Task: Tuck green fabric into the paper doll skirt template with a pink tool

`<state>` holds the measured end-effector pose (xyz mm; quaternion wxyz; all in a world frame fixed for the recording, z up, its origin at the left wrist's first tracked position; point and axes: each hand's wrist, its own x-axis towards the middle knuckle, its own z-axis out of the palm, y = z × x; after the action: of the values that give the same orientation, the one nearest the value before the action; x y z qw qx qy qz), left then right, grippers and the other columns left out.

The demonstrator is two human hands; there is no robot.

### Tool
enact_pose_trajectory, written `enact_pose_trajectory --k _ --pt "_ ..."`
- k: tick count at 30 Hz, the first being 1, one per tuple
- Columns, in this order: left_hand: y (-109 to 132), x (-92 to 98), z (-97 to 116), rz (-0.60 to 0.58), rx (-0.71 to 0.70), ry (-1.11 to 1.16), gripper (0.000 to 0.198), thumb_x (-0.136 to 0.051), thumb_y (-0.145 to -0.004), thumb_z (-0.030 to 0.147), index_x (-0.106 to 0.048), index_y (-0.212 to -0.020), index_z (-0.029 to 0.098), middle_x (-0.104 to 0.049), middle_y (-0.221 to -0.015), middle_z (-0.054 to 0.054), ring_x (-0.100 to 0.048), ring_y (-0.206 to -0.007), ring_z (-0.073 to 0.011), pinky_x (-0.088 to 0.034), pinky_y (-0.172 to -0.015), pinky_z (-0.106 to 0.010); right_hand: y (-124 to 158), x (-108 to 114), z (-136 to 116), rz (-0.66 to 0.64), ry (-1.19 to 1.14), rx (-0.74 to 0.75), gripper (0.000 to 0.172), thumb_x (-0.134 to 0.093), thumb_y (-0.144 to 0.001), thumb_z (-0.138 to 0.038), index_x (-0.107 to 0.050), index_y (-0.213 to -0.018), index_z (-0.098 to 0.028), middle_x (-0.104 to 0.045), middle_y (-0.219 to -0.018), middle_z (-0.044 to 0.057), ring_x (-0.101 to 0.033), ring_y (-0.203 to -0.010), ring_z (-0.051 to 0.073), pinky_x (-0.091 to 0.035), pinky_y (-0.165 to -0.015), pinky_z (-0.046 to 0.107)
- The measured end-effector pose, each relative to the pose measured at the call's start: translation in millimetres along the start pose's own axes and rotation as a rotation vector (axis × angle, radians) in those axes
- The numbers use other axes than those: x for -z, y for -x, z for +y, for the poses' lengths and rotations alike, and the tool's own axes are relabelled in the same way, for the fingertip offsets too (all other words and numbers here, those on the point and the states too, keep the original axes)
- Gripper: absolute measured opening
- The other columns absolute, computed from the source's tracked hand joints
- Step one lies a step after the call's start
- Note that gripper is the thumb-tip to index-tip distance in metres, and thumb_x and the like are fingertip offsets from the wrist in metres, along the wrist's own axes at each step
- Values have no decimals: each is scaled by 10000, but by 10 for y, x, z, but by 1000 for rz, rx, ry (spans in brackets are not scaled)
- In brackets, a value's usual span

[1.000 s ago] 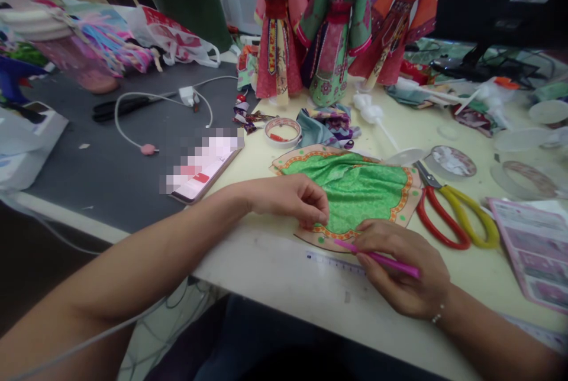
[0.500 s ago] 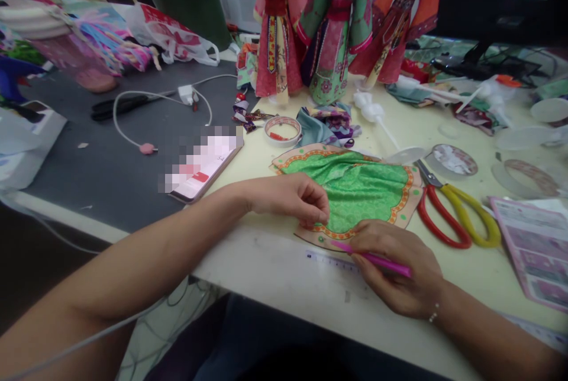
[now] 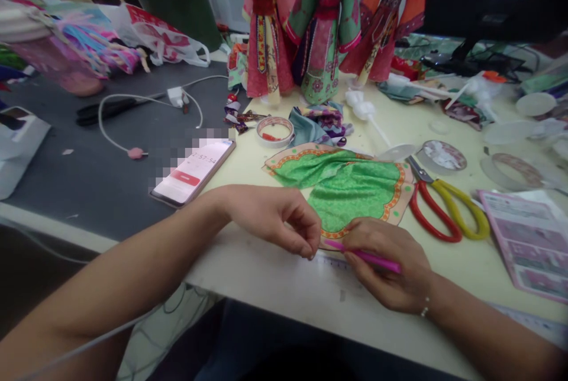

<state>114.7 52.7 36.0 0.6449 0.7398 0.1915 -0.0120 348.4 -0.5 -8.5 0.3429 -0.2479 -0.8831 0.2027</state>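
A green patterned paper skirt piece with an orange scalloped border lies on the cream table. My left hand rests at its near left edge, thumb and fingers pinched together at the border; what they pinch is too small to make out. My right hand sits at the near edge of the piece and grips a thin pink tool, whose tip points left toward my left fingers.
Red and yellow scissors lie right of the piece. A phone lies to the left, tape rolls and fabric scraps behind. Three dressed paper dolls stand at the back. A printed sheet lies at the right.
My left hand has slid toward me off the green piece to its near edge. My right hand and the pink tool shifted slightly left. The view has moved a little.
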Motion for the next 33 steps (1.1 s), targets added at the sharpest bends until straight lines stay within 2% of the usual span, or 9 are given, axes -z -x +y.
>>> enact_pose_trajectory --k 5,11,21,27,33 --pt "-6 -35 24 -12 -18 -15 92 -567 -806 169 -650 -825 136 -628 -773 -41 -561 -725 -121 -460 -699 -207 30 -11 14 2 -10 -19 138 -526 -774 -100 -554 -882 -182 -596 -716 31 -582 -704 156 -473 -605 302" --pt "-57 -38 -24 18 10 -71 135 -552 -830 238 -633 -855 133 -626 -816 -46 -558 -755 -124 -455 -726 -214 29 -26 33 33 -29 14 140 -520 -771 -94 -544 -886 -172 -592 -698 29 -558 -675 147 -465 -607 303" --pt "-93 -65 -43 22 65 -44 115 -558 -822 219 -630 -832 130 -634 -805 -40 -570 -759 -119 -460 -727 -210 33 -37 48 39 -9 26 140 -522 -773 -98 -535 -889 -174 -591 -686 21 -526 -640 135 -449 -611 294" --pt "-83 -38 0 45 24 -67 99 -550 -827 185 -631 -822 129 -639 -802 -41 -577 -765 -115 -461 -741 -208 37 -30 49 22 -1 13 122 -524 -776 -109 -531 -875 -180 -579 -672 17 -513 -620 135 -441 -594 291" --pt "-94 -37 7 43 43 -82 92 -544 -826 171 -622 -819 123 -632 -796 -38 -578 -763 -113 -458 -732 -205 36 -32 57 30 -4 23 134 -535 -767 -103 -532 -883 -171 -589 -685 26 -522 -629 139 -442 -592 293"
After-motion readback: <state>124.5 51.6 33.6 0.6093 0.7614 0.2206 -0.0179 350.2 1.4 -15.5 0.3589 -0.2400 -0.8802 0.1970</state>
